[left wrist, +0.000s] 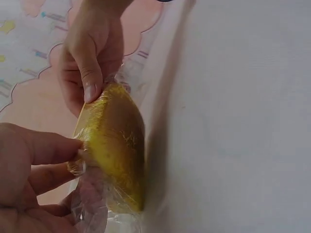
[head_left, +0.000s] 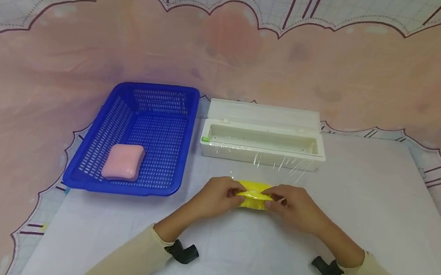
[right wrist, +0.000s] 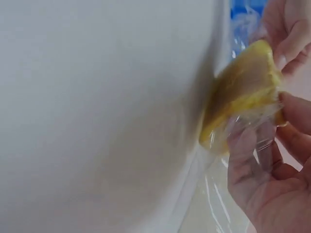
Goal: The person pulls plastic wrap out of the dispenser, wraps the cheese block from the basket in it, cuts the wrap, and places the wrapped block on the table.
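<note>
A yellow soap bar (head_left: 253,203), wrapped at least partly in clear cling film (left wrist: 92,199), stands at the middle of the white table. My left hand (head_left: 216,196) pinches its left end between thumb and fingers. From the other side my right hand (head_left: 299,208) pinches the right end. Both wrist views show the film creased around the yellow soap bar, with loose film (right wrist: 265,141) over the right fingers. Film also stretches back toward the white cling film dispenser (head_left: 261,157), whose lid is up. The soap's underside is hidden in the head view.
To the left stands a blue plastic basket (head_left: 188,152) with a pink soap bar (head_left: 123,162) in it. A small green slider (head_left: 205,139) sits at the dispenser's left front edge. Behind the white table (head_left: 254,265) hangs a patterned cloth (head_left: 294,73).
</note>
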`<state>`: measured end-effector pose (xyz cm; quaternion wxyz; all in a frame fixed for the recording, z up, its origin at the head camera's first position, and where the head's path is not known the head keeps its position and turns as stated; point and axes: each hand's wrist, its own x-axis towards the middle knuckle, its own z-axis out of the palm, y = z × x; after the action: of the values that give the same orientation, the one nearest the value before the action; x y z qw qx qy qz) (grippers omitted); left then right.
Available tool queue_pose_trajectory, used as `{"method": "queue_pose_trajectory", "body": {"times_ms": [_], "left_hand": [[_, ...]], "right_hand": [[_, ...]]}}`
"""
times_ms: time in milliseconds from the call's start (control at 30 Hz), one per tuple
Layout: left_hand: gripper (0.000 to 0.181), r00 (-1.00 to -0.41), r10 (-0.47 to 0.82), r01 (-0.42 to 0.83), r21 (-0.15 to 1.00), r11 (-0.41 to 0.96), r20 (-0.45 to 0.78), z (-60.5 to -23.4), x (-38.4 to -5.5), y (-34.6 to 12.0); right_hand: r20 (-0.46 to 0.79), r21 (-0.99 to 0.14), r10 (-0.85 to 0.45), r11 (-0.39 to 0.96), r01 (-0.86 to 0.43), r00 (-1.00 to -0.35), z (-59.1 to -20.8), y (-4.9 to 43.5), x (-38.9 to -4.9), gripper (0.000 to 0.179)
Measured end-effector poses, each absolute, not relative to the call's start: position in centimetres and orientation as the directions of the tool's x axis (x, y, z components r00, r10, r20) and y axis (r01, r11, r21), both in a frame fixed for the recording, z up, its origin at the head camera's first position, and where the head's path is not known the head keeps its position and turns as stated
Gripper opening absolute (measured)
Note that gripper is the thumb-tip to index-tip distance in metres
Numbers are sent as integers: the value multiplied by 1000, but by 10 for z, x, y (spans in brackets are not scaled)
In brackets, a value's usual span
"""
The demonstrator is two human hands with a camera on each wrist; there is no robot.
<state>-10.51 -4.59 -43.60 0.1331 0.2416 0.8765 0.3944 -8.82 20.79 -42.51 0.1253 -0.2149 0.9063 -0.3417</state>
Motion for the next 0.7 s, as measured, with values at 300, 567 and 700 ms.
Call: {"method": "queue_pose_trajectory", "body": {"times_ms": [300,567,700], "left_hand": [[27,-938,337,128,814,566,-87,-427,-136,-34],[25,-975,206,188,804,563,83,-436,-141,-27],[31,-970,212,223,795,564,122,-438,-141,-26]], "right_hand": [[-126,-744,-381,647,-167,-916,-423,210,-129,28],[59,-746,-273,627,-224,-960,-430,206,-144,22],[108,-691,-261,674,-261,-959,-428,207,-143,28]]}}
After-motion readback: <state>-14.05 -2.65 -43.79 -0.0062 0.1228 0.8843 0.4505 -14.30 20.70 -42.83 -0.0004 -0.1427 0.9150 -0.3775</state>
